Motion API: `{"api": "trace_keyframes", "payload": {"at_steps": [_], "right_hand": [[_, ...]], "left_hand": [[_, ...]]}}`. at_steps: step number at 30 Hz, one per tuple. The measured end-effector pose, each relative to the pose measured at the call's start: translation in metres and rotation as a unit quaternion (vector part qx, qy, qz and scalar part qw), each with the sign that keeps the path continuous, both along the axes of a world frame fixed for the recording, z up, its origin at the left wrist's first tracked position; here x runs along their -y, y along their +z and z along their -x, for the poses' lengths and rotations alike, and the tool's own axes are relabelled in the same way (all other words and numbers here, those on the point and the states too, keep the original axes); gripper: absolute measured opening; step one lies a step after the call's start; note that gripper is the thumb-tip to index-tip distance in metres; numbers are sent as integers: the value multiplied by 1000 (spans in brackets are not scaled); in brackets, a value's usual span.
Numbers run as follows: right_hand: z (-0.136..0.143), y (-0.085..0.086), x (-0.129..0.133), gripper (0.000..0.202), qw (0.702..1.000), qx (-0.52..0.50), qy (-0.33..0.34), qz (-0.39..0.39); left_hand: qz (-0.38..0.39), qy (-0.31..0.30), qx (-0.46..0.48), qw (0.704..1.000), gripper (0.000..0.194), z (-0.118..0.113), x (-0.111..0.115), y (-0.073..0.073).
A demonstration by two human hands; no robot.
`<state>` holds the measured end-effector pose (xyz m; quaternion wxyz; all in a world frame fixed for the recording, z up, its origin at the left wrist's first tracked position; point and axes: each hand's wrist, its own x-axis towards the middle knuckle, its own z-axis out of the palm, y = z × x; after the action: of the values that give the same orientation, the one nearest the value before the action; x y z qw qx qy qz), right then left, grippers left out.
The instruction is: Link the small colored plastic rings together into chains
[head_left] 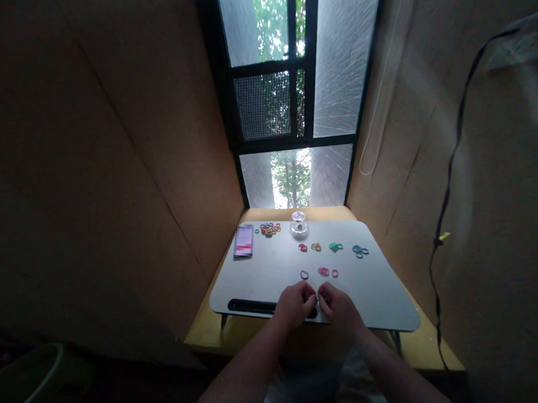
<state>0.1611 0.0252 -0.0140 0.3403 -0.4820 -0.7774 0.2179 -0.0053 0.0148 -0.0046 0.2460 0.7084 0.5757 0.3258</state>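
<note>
My left hand (296, 302) and my right hand (336, 304) meet over the front edge of a white lap table (265, 273). The fingertips of both are pinched close together around something too small to make out. Just beyond them lie a purple band (304, 275), a cluster of pink bands (323, 271) and a single pink band (335, 273). Farther back sit small groups of red bands (302, 248), yellow bands (316, 247), green bands (336, 246) and blue bands (360, 251). A mixed-colour pile of bands (270, 228) rests at the back left.
A clear container (299, 226) stands at the table's back. At the left edge lies a phone (244, 241) with its screen lit. A black slot (251, 306) runs along the front. Walls flank the table, a window (296, 107) is behind it, and a black cable (448, 175) hangs at right.
</note>
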Motion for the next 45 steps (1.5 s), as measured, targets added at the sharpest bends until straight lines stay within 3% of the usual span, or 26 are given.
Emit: {"api": "trace_keyframes", "payload": {"at_steps": [45], "right_hand": [[-1,-1,0,8,1000,6,-2,-7]], "left_hand": [[-15,-5,-4,1000,10,0,0,-2]]}}
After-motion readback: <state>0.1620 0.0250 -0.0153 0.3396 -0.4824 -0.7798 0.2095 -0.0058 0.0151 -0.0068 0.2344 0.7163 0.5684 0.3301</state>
